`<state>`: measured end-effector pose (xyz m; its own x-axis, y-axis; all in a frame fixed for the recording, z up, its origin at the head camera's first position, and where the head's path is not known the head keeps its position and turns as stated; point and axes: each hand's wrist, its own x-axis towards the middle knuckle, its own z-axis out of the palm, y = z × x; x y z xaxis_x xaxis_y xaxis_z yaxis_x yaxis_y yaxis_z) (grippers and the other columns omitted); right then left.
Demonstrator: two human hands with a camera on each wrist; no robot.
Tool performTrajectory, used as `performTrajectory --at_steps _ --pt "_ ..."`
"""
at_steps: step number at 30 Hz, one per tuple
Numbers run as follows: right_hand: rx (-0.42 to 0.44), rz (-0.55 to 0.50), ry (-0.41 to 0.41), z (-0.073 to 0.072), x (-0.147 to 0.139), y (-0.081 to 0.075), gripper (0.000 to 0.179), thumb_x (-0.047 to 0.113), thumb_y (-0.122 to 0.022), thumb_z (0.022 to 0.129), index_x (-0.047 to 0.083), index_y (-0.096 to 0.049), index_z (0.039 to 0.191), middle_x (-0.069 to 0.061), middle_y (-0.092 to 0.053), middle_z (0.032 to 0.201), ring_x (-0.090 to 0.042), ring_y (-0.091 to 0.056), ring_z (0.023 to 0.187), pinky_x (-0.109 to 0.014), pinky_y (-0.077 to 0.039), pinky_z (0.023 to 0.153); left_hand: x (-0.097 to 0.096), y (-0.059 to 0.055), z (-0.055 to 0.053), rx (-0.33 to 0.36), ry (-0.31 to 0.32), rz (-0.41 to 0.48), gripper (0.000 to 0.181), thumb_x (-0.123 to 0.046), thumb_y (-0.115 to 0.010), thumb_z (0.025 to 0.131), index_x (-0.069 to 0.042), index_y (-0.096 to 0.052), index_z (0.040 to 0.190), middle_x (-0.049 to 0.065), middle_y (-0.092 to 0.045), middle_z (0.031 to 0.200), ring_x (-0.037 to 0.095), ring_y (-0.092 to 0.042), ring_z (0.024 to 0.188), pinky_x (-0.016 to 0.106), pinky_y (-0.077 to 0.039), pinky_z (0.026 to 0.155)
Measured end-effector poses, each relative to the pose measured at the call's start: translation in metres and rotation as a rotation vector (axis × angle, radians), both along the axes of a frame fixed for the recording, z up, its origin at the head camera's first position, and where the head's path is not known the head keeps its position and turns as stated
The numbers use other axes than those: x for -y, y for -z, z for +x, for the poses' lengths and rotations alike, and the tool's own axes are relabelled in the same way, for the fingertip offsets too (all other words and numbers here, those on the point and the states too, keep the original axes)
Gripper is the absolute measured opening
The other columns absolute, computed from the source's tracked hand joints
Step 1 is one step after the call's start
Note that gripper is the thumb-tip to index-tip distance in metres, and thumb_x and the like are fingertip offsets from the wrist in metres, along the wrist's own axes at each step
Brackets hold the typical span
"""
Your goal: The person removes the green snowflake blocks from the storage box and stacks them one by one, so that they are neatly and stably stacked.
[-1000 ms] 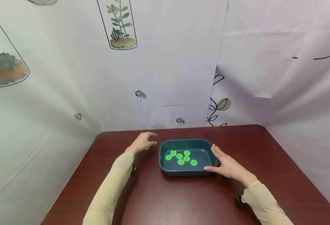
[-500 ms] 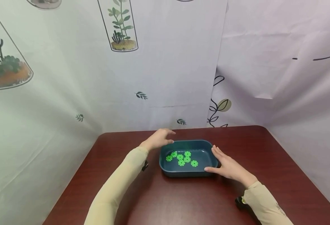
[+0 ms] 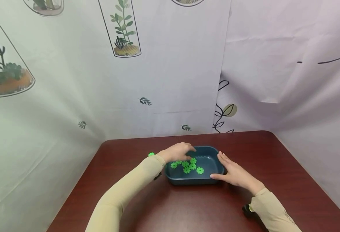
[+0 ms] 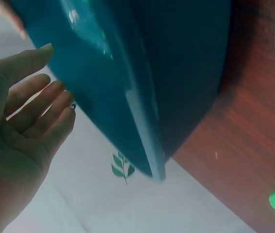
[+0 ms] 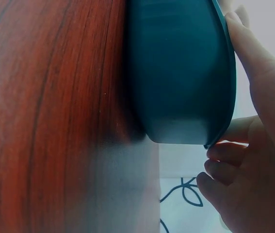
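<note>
A dark teal rectangular tray (image 3: 191, 181) stands on the table, with several bright green notched discs (image 3: 186, 169) lying flat on its floor. My left hand (image 3: 176, 152) is over the tray's left part, thumb and fingers apart and loosely bent. In the left wrist view this hand (image 4: 28, 107) shows nothing between thumb and fingers. At the tray's right end, my right hand (image 3: 236, 173) holds the rim, its thumb toward the near side and its fingers toward the far side. In the right wrist view the fingers (image 5: 224, 155) meet the rim's corner.
One green disc (image 3: 151, 154) lies on the dark red wooden table (image 3: 187, 209), left of the tray and behind the left forearm. A pale printed cloth (image 3: 170, 80) hangs behind the table's back edge and along both sides.
My left hand has moved right, from the table beside the tray to over its inside. The loose disc on the left now shows fully. My right hand and the tray have stayed put.
</note>
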<state>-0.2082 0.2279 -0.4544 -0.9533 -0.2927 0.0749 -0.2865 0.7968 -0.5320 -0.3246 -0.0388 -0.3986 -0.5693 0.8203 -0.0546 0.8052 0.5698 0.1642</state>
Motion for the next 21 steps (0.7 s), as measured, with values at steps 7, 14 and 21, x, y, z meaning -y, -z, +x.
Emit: performTrajectory --at_steps 7,14,21 --pt "-0.004 -0.014 -0.007 0.0 0.0 0.0 0.112 0.068 -0.069 0.083 -0.004 -0.026 0.157 -0.023 -0.017 0.164 -0.044 -0.019 0.149 -0.063 -0.032 0.11 -0.01 0.011 0.006 -0.021 0.052 -0.058 0.043 -0.02 -0.074 0.093 -0.009 -0.066 0.134 0.004 -0.064 0.134 0.015 -0.059 0.124 0.029 -0.048 0.101" --pt "-0.009 -0.014 -0.015 0.0 -0.001 0.001 0.115 0.074 -0.065 0.081 -0.004 -0.026 0.157 -0.023 -0.017 0.164 -0.043 -0.019 0.149 -0.063 -0.032 0.11 -0.015 0.021 0.008 -0.004 0.069 -0.088 0.042 -0.023 -0.072 0.095 -0.01 -0.066 0.134 0.002 -0.064 0.132 0.012 -0.061 0.119 0.026 -0.049 0.099" --pt "-0.008 -0.009 -0.009 -0.001 -0.002 0.002 0.114 0.072 -0.067 0.082 -0.003 -0.026 0.157 -0.022 -0.017 0.165 -0.042 -0.019 0.15 -0.063 -0.032 0.11 -0.019 0.031 0.011 -0.024 0.088 -0.126 0.043 -0.027 -0.073 0.094 -0.014 -0.066 0.134 0.003 -0.062 0.135 0.013 -0.06 0.12 0.027 -0.048 0.099"
